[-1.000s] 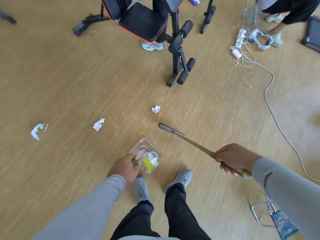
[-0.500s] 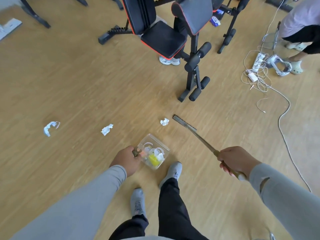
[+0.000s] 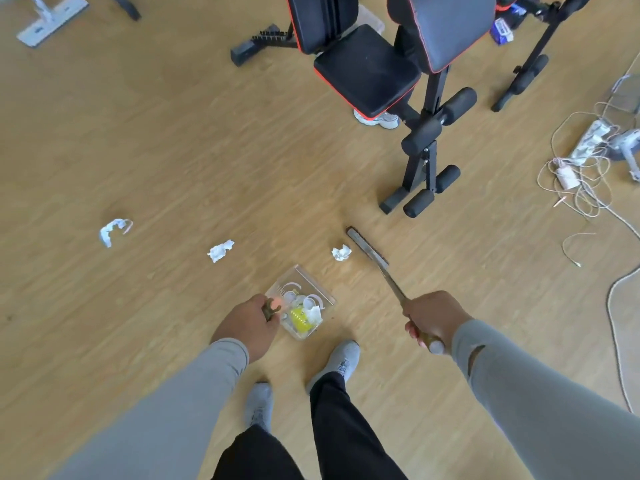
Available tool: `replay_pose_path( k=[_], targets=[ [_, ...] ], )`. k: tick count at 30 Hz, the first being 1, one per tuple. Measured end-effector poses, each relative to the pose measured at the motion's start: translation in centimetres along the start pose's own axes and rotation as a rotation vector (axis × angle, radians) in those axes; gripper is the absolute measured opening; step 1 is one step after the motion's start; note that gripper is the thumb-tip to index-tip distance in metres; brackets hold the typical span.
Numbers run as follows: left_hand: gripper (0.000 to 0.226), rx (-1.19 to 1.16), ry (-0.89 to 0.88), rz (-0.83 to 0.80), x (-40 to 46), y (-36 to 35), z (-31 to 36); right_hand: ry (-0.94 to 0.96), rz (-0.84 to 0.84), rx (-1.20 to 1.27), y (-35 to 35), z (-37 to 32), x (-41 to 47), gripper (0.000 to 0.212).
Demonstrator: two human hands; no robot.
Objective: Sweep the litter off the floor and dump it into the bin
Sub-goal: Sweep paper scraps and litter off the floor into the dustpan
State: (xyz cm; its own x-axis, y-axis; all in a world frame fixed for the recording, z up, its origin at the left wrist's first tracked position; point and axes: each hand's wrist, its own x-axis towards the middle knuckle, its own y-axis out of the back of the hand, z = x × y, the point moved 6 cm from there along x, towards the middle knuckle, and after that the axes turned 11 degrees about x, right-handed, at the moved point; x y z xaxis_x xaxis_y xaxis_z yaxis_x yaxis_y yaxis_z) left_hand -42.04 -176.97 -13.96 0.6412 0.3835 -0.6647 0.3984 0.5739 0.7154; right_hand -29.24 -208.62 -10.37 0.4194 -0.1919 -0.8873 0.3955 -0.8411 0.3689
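You're partway through: the clear plastic dustpan [image 3: 300,304] just below frame centre already holds white scraps and something yellow, your left hand [image 3: 250,326] curled round its handle. Three pieces remain on the wooden floor [image 3: 173,150]: a crumpled white paper ball [image 3: 341,253] just beside the dark broom head [image 3: 366,246], a torn white scrap [image 3: 220,251] left of it, and a bluish-white piece [image 3: 112,230] at far left. Your right hand [image 3: 433,321] grips the brown broom handle [image 3: 403,301]. No bin shows (you'll need to find it). Open floor lies left; the black weight bench [image 3: 398,74] and tangled white cables [image 3: 581,174] crowd the upper right.

floor [image 3: 145,140]: open left and ahead | weight bench [image 3: 377,71]: blocks far right | cables [image 3: 581,181]: clutter right edge
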Motion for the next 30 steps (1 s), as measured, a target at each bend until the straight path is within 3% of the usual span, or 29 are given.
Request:
replay_pose_path(
  k=[5,10,19,25,30],
  targets=[
    [0.02,-0.008,0.008,0.004,0.2,-0.2,0.0,-0.031,-0.179,-0.202,-0.3,-0.4,-1.6,0.016],
    [0.026,-0.032,0.016,-0.002,0.1,0.4,-0.2,-0.05,-0.254,-0.134,5.8,-1.6,-3.4,0.022],
    [0.021,-0.054,0.018,0.005,0.0,1.0,-0.1,0.039,-0.186,-0.163,4.3,-3.5,-3.1,0.024],
    [0.023,-0.035,-0.006,-0.011,-0.7,0.3,-0.7,-0.014,-0.236,-0.218,5.3,-4.9,-3.8,0.025],
    [0.028,-0.056,-0.031,-0.007,0.0,0.9,-0.8,0.065,-0.242,-0.302,6.3,-3.4,-6.2,0.024]
  ],
)
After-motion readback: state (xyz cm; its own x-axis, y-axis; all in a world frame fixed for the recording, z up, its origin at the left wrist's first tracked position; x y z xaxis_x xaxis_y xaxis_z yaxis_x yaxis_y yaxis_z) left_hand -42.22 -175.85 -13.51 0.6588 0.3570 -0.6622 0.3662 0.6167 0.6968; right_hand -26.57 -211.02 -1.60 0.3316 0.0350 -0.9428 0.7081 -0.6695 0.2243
